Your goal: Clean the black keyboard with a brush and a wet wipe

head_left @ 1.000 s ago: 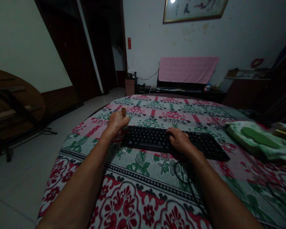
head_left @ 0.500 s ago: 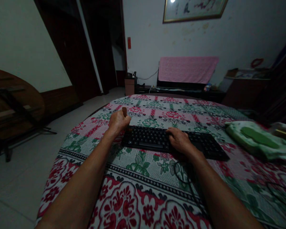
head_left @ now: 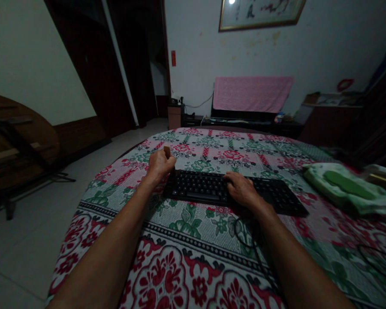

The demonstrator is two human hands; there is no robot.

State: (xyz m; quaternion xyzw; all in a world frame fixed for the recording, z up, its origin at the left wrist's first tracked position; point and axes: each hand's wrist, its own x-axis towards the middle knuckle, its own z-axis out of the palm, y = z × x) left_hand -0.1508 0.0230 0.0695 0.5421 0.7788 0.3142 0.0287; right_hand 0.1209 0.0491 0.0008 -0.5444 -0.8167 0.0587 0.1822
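A black keyboard (head_left: pixel 212 189) lies across the flowered cloth (head_left: pixel 186 240) that covers the table. My left hand (head_left: pixel 159 165) is closed in a fist at the keyboard's left end, gripping a small brown handle (head_left: pixel 167 151) that sticks up above the thumb; what hangs below the handle is hidden. My right hand (head_left: pixel 242 189) rests palm down on the middle of the keyboard, fingers laid over the keys. A dark cable (head_left: pixel 247 234) loops on the cloth under my right forearm.
A green folded cloth (head_left: pixel 347 186) lies at the right edge of the table. Beyond the table stand a low cabinet with a pink cloth (head_left: pixel 252 92) draped over it, and dark doors at the left. A folded wooden table (head_left: pixel 16 141) leans at the far left.
My left hand has shifted slightly with the brown handle near the keyboard's left end. My right hand stays on the keys.
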